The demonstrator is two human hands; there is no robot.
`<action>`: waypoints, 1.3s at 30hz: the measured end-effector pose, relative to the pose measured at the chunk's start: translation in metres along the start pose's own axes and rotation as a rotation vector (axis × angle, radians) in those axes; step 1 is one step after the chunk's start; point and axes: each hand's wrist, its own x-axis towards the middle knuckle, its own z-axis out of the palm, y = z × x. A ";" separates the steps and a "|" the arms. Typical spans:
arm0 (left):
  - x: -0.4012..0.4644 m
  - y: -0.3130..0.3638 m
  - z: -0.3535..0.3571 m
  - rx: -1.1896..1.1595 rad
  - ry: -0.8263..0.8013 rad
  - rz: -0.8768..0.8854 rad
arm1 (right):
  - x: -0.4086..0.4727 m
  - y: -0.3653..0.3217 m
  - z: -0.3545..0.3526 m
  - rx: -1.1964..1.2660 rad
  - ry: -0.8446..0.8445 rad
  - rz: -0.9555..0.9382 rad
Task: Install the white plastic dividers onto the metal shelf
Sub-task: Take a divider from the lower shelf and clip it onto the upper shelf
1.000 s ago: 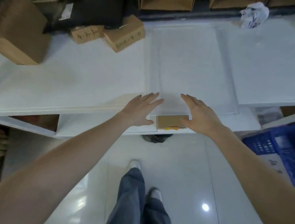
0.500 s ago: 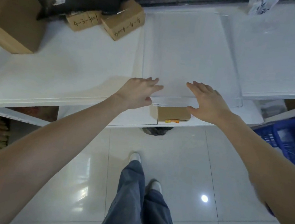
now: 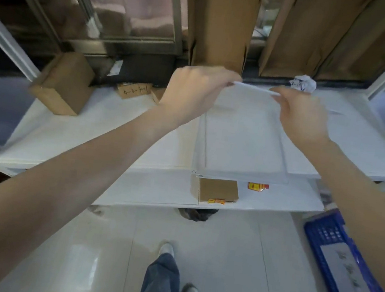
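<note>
Head: blue crate (image 3: 333, 250) holds paper (labelled).

A divider (image 3: 243, 137) is laid on the shelf (image 3: 91, 133), its far edge held by both hands. Boxes (image 3: 63, 84) are set at the left; a crate (image 3: 342, 261) is placed on the floor at the right.

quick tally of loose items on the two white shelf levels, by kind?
Cardboard boxes: 4: large, labelled, one mostly behind the left hand, one on the lower level
White divider sheets, held by both hands: 1
Crumpled paper: 1
Red-yellow tags: 2
Total: 8
</note>
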 end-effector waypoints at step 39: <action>0.000 0.008 -0.368 0.369 0.234 -0.398 | 0.095 -0.281 -0.280 1.331 0.481 -0.302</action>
